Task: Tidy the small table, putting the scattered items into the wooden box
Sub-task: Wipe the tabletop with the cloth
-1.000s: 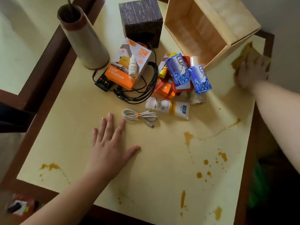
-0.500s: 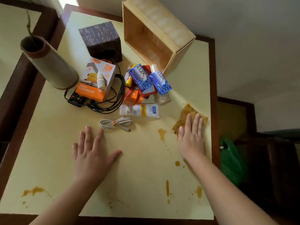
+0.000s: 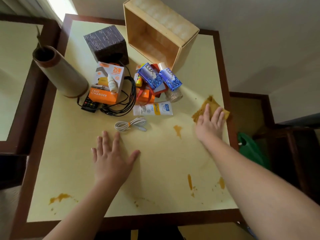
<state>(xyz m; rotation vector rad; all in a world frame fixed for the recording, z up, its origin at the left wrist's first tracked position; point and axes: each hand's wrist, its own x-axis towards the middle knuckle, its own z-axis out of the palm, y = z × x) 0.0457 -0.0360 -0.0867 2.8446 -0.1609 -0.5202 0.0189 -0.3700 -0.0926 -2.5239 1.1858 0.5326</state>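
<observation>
near the right edge of the bench [image 3: 72, 170], the right hand [image 3: 209, 123] is lying flat with its fingers spread on a stained brown cloth [image 3: 210, 105], pressing it down. the left hand [image 3: 112, 156] is resting open, palm down, on bare surface just near of the white cable [image 3: 130, 123], holding nothing.

the wooden box [image 3: 183, 54] is lying on its side at the far edge, its opening facing the pile — nothing is showing inside it. judging from that, no item is packed yet.

what could go wrong: the cloth looks wet, so a wide wipe may be dragging liquid into the pile, wetting the white tube [image 3: 153, 109] or the black cables [image 3: 128, 99]. a tipped box may also be letting things roll back out.

counted: one box, one cloth, two blue lux packs [image 3: 160, 77], one tube, one white cable, one orange charger carton [image 3: 107, 84] with a small dropper bottle [image 3: 112, 83] on it, one dark cube [image 3: 105, 43], one tall vase [image 3: 60, 73] — and several brown spills [image 3: 177, 130].
</observation>
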